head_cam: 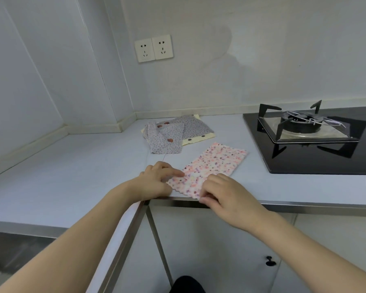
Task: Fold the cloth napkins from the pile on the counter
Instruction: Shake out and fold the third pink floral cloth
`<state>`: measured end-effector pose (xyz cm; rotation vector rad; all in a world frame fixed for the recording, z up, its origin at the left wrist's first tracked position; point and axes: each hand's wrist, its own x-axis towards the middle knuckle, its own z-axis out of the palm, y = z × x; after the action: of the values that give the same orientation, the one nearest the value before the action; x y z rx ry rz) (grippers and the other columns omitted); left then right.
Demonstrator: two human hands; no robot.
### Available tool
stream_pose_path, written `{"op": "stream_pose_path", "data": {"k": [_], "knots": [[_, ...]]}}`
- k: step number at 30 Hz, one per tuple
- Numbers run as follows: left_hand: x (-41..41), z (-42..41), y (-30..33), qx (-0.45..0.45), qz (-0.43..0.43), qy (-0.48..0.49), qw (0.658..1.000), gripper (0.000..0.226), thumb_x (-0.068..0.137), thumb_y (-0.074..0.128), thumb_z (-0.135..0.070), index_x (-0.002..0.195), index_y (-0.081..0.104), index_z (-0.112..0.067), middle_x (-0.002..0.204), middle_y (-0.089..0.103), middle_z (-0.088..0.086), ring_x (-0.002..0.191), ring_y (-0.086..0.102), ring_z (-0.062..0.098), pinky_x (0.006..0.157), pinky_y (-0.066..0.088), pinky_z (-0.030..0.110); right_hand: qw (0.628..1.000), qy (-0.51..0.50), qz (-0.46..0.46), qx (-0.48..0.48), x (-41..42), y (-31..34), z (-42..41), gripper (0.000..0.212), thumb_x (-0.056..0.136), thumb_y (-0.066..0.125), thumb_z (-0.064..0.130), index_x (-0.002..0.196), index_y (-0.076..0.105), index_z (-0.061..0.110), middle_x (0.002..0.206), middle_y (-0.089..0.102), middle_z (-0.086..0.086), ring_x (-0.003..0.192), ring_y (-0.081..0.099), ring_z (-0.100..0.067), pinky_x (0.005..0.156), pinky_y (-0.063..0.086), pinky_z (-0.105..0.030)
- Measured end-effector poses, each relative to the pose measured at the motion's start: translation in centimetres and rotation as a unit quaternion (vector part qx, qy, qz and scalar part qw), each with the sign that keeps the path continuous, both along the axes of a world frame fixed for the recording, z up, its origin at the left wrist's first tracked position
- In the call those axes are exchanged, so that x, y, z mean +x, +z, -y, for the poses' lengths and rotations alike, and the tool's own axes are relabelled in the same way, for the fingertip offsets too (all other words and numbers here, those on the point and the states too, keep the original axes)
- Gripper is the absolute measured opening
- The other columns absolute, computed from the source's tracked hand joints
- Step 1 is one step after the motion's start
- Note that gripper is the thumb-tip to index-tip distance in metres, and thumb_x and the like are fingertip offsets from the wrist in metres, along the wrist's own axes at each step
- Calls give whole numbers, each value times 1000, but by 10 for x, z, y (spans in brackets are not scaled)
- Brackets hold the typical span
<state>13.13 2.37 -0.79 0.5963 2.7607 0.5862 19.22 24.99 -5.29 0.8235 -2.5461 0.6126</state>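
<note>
So the pink speckled napkin (209, 170) is lying flat on the counter (82, 166), right at the front edge, and both hands are on its near end. It's a long strip shape, and the long axis runs away from the person, angling off to the right toward the gas hob (317, 132). That's the bit that matters: the free far end is well out from both hands, so if the next fold is end to end, I'd guess the near end gets carried up and away along that diagonal.

Left hand (156, 180) sits at the near-left corner, index finger stretched out flat onto the cloth, other fingers curled. Looks like it's pinning more than grabbing, though I can't tell if the thumb is under the edge. Right hand (226, 195) is at the near-right corner by the counter lip, fingertips bunched down on the zigzag hem like it's pinching it. Both hands are about equally close.

The cloth is white-ish with pink, orange and purple dots, pinked edges, looks thin and floppy. It may already be doubled lengthways, hard to say.

The pile of grey floral napkins (169, 134) sits behind, near the corner, still rumpled.
</note>
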Motion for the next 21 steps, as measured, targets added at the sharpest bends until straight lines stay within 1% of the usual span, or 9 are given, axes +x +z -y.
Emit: {"op": "stream_pose_path", "data": {"k": [2, 4, 7, 9, 11, 13, 15, 18, 21], "knots": [[3, 1, 1, -20, -1, -8, 1000, 54, 67, 55, -41, 118, 52, -58, 133, 32, -19, 124, 27, 13, 110, 24, 39, 995, -29, 55, -84, 4, 5, -6, 12, 92, 59, 30, 84, 57, 22, 76, 54, 19, 75, 49, -2, 67, 36, -18], [1, 1, 1, 3, -6, -14, 1000, 41, 69, 61, -49, 109, 58, -56, 129, 36, -24, 126, 28, 10, 112, 23, 41, 983, -43, 89, -156, 5, 8, -12, 8, 92, 60, 29, 87, 58, 24, 73, 58, 19, 72, 54, -2, 64, 39, -17], [-5, -1, 1, 54, 5, -22, 998, 28, 65, 67, -56, 92, 65, -50, 121, 43, -32, 127, 37, 9, 112, 29, 43, 958, -45, 110, -261, 6, 14, -17, 9, 93, 60, 22, 92, 58, 31, 75, 61, 8, 64, 55, -9, 63, 44, -20], [-11, -8, 2, 56, -29, -22, 998, 16, 69, 66, -55, 80, 66, -43, 119, 47, -30, 124, 40, 10, 111, 30, 42, 939, -49, 109, -322, 4, 18, -21, 21, 94, 57, 15, 99, 56, 35, 79, 59, 6, 59, 51, -7, 59, 41, -16], [-17, -17, 3, 102, -52, -7, 993, 11, 85, 65, -40, 76, 64, -33, 115, 54, -21, 117, 46, 11, 105, 34, 35, 926, -63, 102, -358, -2, 21, -27, 26, 95, 54, 11, 103, 54, 36, 83, 56, 5, 59, 48, -5, 58, 38, -13], [-22, -30, 6, 188, -24, 17, 982, 13, 94, 58, -25, 83, 63, -21, 105, 60, -10, 104, 52, 12, 90, 40, 23, 922, -89, 94, -365, -13, 24, -34, 23, 95, 55, 13, 102, 56, 35, 87, 57, 8, 61, 49, -1, 59, 39, -11], [-30, -44, 9, 233, -4, 45, 971, 15, 97, 54, -20, 87, 61, -12, 93, 61, 0, 88, 53, 13, 75, 39, 20, 924, -126, 90, -351, -30, 27, -42, 17, 94, 57, 16, 97, 59, 33, 89, 59, 11, 64, 52, 0, 61, 40, -12], [-52, -66, 5, 287, 3, 98, 953, 20, 96, 51, -15, 78, 57, -12, 76, 59, 0, 74, 53, 14, 67, 39, 23, 928, -166, 84, -322, -58, 32, -55, 12, 94, 58, 18, 97, 60, 29, 89, 60, 13, 63, 53, -2, 65, 45, -19], [-78, -88, -2, 269, -36, 144, 952, 19, 95, 51, -20, 79, 59, -15, 71, 59, -2, 66, 53, 15, 61, 38, 24, 937, -204, 83, -270, -89, 34, -69, 10, 93, 57, 18, 95, 60, 28, 85, 59, 13, 67, 56, -7, 67, 48, -26]]}}
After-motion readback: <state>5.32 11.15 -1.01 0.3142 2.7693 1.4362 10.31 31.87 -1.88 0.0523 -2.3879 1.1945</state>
